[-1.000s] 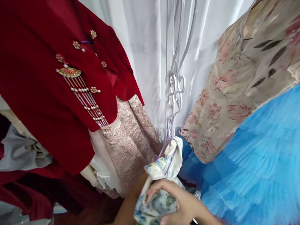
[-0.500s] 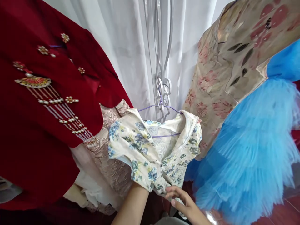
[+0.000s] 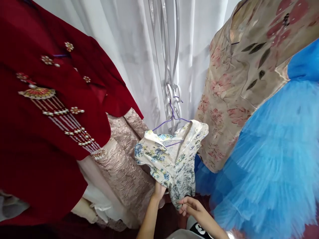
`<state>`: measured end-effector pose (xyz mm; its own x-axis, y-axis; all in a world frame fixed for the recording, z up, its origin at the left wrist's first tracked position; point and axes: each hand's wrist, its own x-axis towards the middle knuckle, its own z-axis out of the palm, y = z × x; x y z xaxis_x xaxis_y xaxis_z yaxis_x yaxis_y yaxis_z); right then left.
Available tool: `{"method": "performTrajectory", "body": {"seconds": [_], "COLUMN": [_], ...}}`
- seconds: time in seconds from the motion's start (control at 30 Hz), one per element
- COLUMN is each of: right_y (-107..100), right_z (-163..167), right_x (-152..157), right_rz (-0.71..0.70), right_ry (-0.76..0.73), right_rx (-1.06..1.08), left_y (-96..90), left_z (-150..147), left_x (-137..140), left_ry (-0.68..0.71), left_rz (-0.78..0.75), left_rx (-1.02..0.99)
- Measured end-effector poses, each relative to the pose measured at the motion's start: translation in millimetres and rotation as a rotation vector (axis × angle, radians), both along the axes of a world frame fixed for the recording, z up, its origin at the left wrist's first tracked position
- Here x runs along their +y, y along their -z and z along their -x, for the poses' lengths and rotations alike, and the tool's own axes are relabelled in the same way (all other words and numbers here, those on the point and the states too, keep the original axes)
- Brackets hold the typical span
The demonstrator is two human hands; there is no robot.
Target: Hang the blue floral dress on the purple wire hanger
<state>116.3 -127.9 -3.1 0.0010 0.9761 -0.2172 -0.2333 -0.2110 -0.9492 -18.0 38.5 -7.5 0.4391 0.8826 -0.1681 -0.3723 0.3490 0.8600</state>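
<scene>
A cream short-sleeved floral blouse [image 3: 161, 156] with blue and green flowers and a V-neck hangs on a thin purple wire hanger [image 3: 164, 123]. My left hand [image 3: 159, 191] is at its lower left side, with the fingers hidden behind the cloth. At the bottom edge, my right hand [image 3: 191, 205] has its fingers curled in against the fabric, seemingly pinching it. The hanger's hook meets a white scrolled metal stand [image 3: 169, 94] behind the blouse.
On the left hang a dark red jacket [image 3: 22, 139] with beaded ornaments and a pink brocade garment [image 3: 119, 166]. A beige floral garment [image 3: 219, 109] and a tiered blue tulle dress [image 3: 269, 149] hang on the right. White curtains [image 3: 129, 43] cover the back.
The blouse has swung away from me and turned, its left side shifting right. My left hand has drawn partly out from under it, and my right fingers have closed in at its lower edge.
</scene>
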Motion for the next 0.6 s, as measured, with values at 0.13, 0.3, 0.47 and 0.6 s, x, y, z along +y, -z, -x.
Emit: {"method": "performTrajectory", "body": {"seconds": [0.13, 0.3, 0.47, 0.6], "right_y": [6.0, -37.7, -63.0, -57.1], "right_z": [-11.6, -27.0, -27.3, -14.5], "right_x": [32.9, 81.9, 105.5, 103.0], "right_rz": [0.014, -0.165, -0.22, -0.243], "right_ry": [0.216, 0.38, 0.25, 0.229], "right_rx": [-0.128, -0.484, -0.75, -0.691], "left_y": [7.2, -10.2, -17.0, -11.4], "left_z": [29.4, 30.1, 30.0, 43.8], "left_x": [-15.6, -35.9, -48.0, -44.1], "left_ry": [-0.077, -0.213, -0.225, -0.356], "left_rz": [-0.046, -0.313, -0.326, -0.314], "left_rx": [0.001, 0.371, 0.317, 0.343]}}
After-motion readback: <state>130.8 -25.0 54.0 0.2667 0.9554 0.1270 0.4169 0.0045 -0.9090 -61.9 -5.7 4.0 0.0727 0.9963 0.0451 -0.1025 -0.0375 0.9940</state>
